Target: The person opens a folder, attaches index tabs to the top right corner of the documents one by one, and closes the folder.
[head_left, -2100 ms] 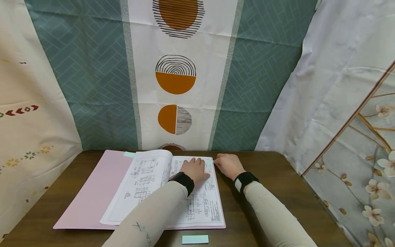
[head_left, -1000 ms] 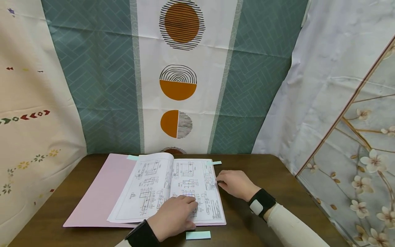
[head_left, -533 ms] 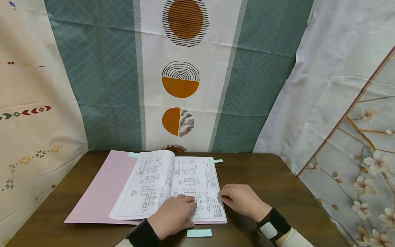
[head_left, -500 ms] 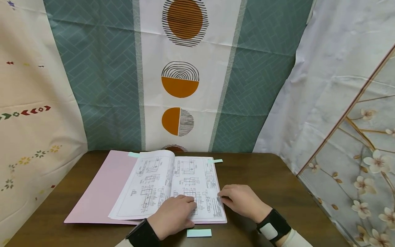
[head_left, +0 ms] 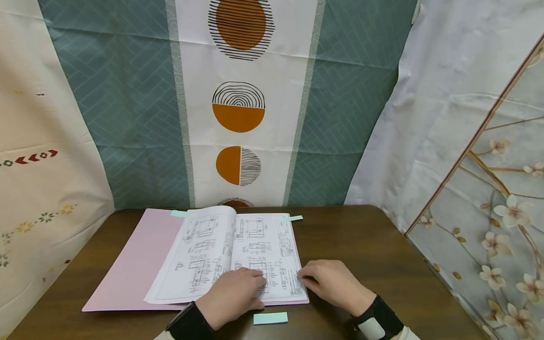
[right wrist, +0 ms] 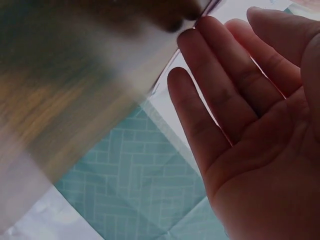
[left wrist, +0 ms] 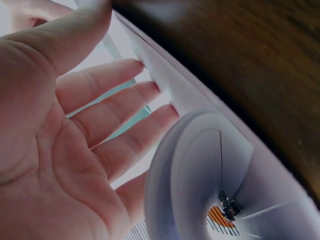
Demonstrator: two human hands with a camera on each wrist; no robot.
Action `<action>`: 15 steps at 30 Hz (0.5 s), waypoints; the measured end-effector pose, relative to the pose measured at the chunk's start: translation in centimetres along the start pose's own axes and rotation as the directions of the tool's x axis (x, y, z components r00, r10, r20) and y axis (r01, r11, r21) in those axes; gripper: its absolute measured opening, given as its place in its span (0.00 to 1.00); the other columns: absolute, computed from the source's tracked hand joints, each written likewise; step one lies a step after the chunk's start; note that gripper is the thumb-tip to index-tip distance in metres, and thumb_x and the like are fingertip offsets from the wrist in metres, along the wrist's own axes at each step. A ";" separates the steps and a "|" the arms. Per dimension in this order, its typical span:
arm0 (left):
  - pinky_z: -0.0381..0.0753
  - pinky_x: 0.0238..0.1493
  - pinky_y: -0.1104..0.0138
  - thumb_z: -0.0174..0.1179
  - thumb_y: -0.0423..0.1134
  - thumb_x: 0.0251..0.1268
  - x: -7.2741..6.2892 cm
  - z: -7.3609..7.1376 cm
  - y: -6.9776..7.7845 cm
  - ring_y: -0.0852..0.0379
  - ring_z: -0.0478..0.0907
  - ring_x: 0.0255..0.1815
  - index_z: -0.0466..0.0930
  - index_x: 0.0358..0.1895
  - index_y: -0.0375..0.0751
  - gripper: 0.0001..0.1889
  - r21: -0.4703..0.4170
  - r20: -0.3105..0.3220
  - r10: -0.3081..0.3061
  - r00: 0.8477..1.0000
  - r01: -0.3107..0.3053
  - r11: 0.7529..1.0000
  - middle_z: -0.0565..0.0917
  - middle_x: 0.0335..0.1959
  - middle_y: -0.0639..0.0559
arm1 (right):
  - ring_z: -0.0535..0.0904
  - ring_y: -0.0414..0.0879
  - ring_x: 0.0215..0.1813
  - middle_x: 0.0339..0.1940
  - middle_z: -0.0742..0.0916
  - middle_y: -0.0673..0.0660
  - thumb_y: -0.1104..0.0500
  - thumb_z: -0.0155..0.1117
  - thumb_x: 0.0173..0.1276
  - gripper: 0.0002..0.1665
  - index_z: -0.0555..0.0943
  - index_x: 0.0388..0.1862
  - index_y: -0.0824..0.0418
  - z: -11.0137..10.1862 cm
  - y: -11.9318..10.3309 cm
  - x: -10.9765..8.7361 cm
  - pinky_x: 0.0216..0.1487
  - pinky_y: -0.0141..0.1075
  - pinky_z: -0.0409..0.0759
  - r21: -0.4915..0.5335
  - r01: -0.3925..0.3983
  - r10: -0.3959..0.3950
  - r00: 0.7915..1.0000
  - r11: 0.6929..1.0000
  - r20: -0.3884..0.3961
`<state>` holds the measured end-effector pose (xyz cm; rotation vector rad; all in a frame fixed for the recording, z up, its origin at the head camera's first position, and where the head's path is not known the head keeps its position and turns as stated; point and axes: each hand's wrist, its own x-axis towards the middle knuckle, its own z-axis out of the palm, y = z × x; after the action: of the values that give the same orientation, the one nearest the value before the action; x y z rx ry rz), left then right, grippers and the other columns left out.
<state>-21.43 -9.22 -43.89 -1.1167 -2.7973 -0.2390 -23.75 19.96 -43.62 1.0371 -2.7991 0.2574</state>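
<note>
An open booklet of technical drawings [head_left: 255,245] lies in a pink folder [head_left: 127,269] on the table. My left hand [head_left: 231,295] rests on the lower part of the right-hand page, fingers nearly straight in the left wrist view. At the right edge of that page, near its lower corner, my right hand [head_left: 335,285] touches the edge; its fingers are extended and its thumb stands apart in the right wrist view. A pale green sticky tab [head_left: 293,218] juts from the page's top right. Another green tab [head_left: 178,214] sits at the top of the left side.
A pad of pale green sticky tabs [head_left: 270,318] lies on the brown wooden table [head_left: 352,236], just in front of the booklet. Patterned curtains [head_left: 140,118] hang behind the table and on both sides. The left page curves up near the spine.
My left hand has drawn back from the upper right page to its lower part. My right hand has let go of the sticky tab and slid down the page's right edge.
</note>
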 end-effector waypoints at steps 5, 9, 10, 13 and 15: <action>0.87 0.53 0.56 0.83 0.52 0.62 -0.1 0.2 -0.2 0.50 0.89 0.56 0.92 0.52 0.46 0.21 -0.004 -0.013 0.005 1.000 -0.005 1.000 0.91 0.57 0.51 | 0.74 0.33 0.31 0.35 0.89 0.43 0.59 0.80 0.73 0.06 0.93 0.46 0.53 -0.1 -0.2 -0.4 0.38 0.33 0.81 -0.009 0.012 -0.012 1.000 1.000 -0.020; 0.87 0.53 0.55 0.81 0.52 0.64 -0.1 0.2 -0.2 0.49 0.89 0.56 0.92 0.54 0.46 0.20 -0.002 -0.009 -0.001 1.000 0.001 1.000 0.91 0.58 0.51 | 0.75 0.33 0.32 0.36 0.89 0.43 0.58 0.80 0.73 0.05 0.94 0.46 0.52 0.0 -0.4 -0.7 0.39 0.33 0.82 -0.017 0.023 -0.024 0.999 1.000 -0.033; 0.87 0.53 0.55 0.81 0.51 0.64 -0.1 0.2 -0.2 0.49 0.89 0.55 0.92 0.54 0.46 0.20 0.000 -0.008 -0.001 1.000 0.001 1.000 0.91 0.58 0.51 | 0.76 0.33 0.32 0.36 0.89 0.43 0.58 0.81 0.72 0.05 0.94 0.45 0.52 0.0 -0.4 -0.8 0.40 0.33 0.83 -0.019 0.025 -0.026 0.999 1.000 -0.035; 0.87 0.54 0.54 0.81 0.50 0.65 0.0 0.2 0.0 0.48 0.89 0.56 0.92 0.55 0.46 0.20 0.007 -0.009 0.003 1.000 -0.003 1.000 0.91 0.57 0.50 | 0.77 0.33 0.33 0.35 0.88 0.42 0.58 0.81 0.71 0.04 0.94 0.42 0.51 0.1 -0.5 -1.1 0.39 0.33 0.83 -0.026 0.032 -0.032 0.999 0.999 -0.034; 0.87 0.55 0.54 0.81 0.49 0.65 0.1 0.2 0.1 0.48 0.89 0.56 0.92 0.55 0.45 0.20 0.007 -0.005 0.008 1.000 -0.008 1.000 0.91 0.57 0.50 | 0.78 0.32 0.34 0.35 0.88 0.42 0.59 0.82 0.70 0.04 0.94 0.41 0.51 0.1 -0.5 -1.3 0.40 0.33 0.83 -0.029 0.033 -0.035 0.999 0.999 -0.037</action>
<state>-21.42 -9.07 -44.04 -1.1237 -2.7871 -0.2305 -22.40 20.37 -43.92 1.0614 -2.7412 0.2297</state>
